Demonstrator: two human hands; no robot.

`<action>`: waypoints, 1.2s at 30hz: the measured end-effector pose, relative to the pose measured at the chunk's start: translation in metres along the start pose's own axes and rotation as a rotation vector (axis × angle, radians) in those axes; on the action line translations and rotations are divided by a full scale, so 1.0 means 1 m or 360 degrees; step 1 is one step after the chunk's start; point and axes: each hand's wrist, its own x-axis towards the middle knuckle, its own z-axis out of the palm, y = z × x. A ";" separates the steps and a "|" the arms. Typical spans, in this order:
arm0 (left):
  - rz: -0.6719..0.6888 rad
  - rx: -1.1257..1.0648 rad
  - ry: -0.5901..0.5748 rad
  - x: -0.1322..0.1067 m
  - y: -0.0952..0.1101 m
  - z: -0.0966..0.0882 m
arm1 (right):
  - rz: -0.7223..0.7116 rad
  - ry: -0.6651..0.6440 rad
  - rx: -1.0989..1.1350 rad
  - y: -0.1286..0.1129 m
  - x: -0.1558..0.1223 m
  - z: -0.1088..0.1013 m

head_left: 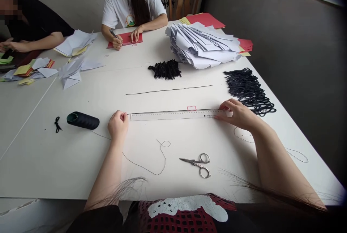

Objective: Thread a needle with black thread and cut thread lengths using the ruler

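Observation:
A clear ruler (168,115) lies flat on the white table, with a black cord (157,112) stretched along its upper edge. My left hand (118,124) is closed in a pinch on the cord's left end, just beyond the ruler. At the other end, my right hand (240,115) grips the ruler between thumb and fingers; the cord's right end is hidden there. Another black cord (168,90) lies straight, farther back. Silver scissors (193,161) rest slightly open nearer my body. Left of my left hand, a spool of dark thread (84,121) lies on its side, its loose thread (165,159) trailing past my wrist.
Black looped cords (245,86) lie bunched at right, a smaller black bundle (166,69) behind. A large stack of white paper pieces (203,45) stands at the back. One small knotted cord (57,124) is at left. Two people sit across; one writes on red paper (127,39).

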 end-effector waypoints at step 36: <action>0.0007 0.0018 -0.0122 0.003 -0.003 -0.003 | -0.1450 -0.0053 -0.0052 -0.227 0.123 0.134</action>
